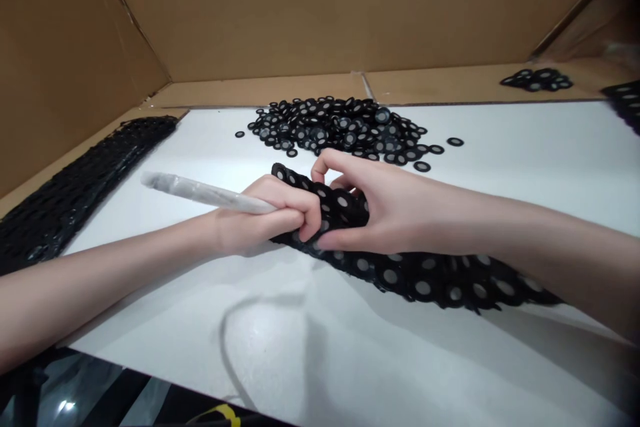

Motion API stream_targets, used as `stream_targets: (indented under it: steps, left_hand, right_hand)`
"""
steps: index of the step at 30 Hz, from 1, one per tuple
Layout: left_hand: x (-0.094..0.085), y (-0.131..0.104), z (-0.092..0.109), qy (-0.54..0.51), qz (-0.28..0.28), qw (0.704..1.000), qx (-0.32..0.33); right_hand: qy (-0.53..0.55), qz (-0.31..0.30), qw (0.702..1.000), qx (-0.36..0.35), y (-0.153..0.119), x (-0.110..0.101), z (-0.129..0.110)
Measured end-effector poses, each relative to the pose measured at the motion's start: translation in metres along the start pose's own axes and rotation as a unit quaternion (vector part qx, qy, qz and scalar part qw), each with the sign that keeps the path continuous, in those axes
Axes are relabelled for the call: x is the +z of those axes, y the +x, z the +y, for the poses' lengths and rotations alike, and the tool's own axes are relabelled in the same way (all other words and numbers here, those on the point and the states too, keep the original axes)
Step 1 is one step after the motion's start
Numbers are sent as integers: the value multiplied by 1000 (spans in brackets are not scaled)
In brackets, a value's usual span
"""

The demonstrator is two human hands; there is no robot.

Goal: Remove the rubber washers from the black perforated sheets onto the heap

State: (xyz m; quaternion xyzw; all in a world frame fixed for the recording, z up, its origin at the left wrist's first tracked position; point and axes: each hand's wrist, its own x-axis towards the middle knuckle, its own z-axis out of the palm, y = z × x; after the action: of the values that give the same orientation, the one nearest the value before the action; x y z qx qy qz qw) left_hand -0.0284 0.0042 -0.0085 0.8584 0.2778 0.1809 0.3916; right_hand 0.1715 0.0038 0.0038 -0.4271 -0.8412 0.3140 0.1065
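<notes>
A black strip dotted with pale round discs runs from the middle of the white board toward the right, under my right forearm. My left hand is closed round a whitish pen-like stick, whose rear end points left; its other end is hidden in the fingers, which press on the strip's left end. Curved over the strip, my right hand grips a raised part of it between thumb and fingers.
Behind the hands lies a heap of black rings with pale centres, a few loose beside it. A black textured sheet lies at left, a small dark pile at back right. Cardboard walls enclose the white board.
</notes>
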Motion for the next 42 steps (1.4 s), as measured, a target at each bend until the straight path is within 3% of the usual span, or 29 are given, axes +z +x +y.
stream_targets:
  steps: [6, 11, 16, 21, 25, 36, 42]
  left_hand:
    - [2, -4, 8, -52, 42, 997, -37]
    - [3, -8, 14, -82, 35, 995, -49]
    - [6, -11, 21, -52, 27, 998, -25]
    - [8, -12, 16, -50, 16, 998, -29]
    - [7, -10, 14, -70, 24, 996, -49]
    - [4, -7, 17, -112, -34, 991, -63]
    - [5, -7, 18, -90, -83, 992, -36]
  right_hand:
    - [26, 7, 999, 47, 0, 7, -3]
    - [43, 12, 999, 14, 1, 9, -1]
    - [36, 11, 999, 37, 2, 7, -4]
    - [21, 10, 998, 62, 2, 8, -6]
    - [25, 14, 999, 35, 2, 8, -4]
    - [33, 8, 999, 11, -1, 8, -6]
    - [31, -9, 999, 20, -1, 7, -7]
